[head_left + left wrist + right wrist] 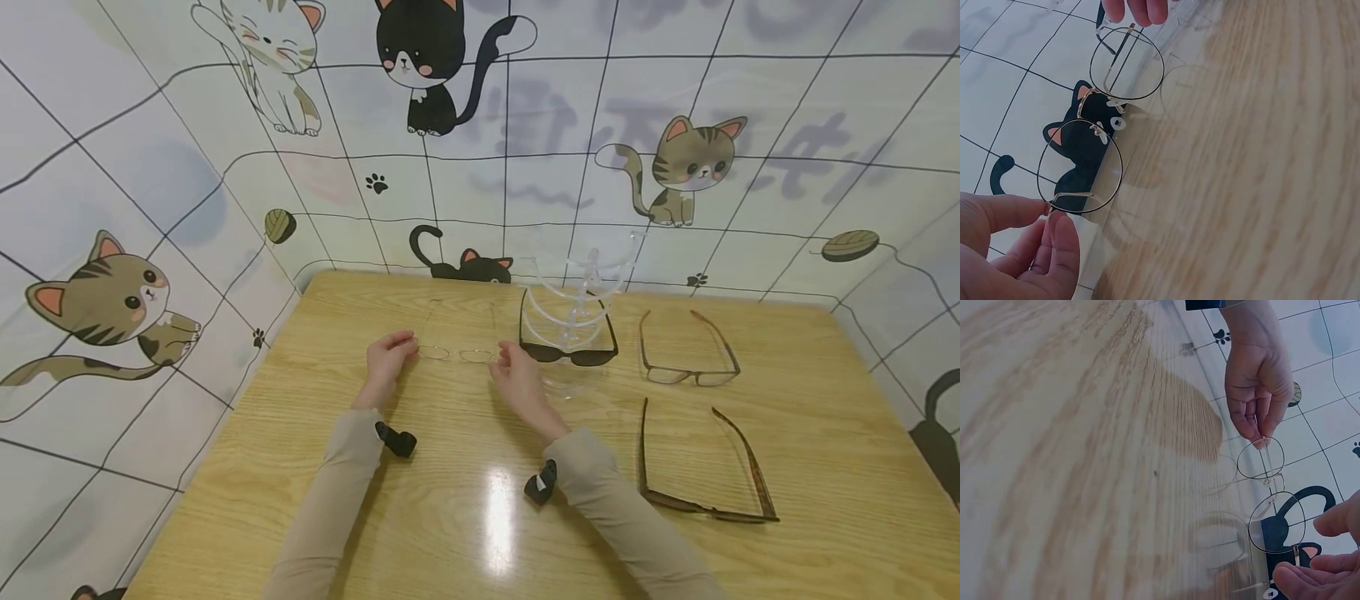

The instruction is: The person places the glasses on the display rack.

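Thin wire-rimmed round eyeglasses (476,357) are between my two hands, lenses toward me and temples pointing to the back. My left hand (386,365) pinches their left hinge corner between thumb and fingers, plain in the left wrist view. At the opposite hinge is my right hand (522,382); in the right wrist view its thumb (1339,521) stands apart from the fingers, which lie right at the temple. Just right of that hand, dark sunglasses (592,358) overlap a clear tiered display stand (577,312).
Toward the right of the wooden table (465,467) lie brown-templed eyeglasses (678,377) and, nearer me, a thicker dark-framed pair (705,507). A cat-patterned backdrop (555,108) rises behind the table's back edge and along its sides.
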`<action>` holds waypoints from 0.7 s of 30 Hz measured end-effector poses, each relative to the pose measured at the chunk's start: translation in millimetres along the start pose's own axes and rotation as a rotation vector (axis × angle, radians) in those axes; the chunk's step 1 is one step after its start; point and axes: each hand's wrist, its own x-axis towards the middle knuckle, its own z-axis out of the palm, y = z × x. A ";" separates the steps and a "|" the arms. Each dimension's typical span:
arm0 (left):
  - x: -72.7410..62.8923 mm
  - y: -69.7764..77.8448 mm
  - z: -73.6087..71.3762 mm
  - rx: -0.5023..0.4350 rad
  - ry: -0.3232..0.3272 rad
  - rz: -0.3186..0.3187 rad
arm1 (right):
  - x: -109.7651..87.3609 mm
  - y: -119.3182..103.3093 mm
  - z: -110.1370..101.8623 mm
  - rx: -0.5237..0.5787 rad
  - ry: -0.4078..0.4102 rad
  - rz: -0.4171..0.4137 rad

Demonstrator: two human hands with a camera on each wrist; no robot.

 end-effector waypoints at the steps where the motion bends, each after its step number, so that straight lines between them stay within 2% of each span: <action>1: 0.4 -0.4 -0.6 0.001 -0.002 0.002 | 0.2 0.1 0.9 0.006 0.001 -0.004; 6: 0.7 -1.4 -3.9 -0.017 -0.010 0.000 | 1.6 0.4 5.8 0.051 0.008 -0.010; 12: -3.2 -0.2 -10.9 -0.084 -0.012 -0.038 | 4.4 0.0 12.7 0.082 0.019 0.007; 16: -4.9 0.1 -14.7 -0.092 -0.005 -0.054 | 6.0 -2.0 16.7 0.146 0.026 0.052; 21: -4.9 -1.5 -21.5 -0.082 -0.032 -0.062 | 7.5 -5.5 19.4 0.192 0.049 0.122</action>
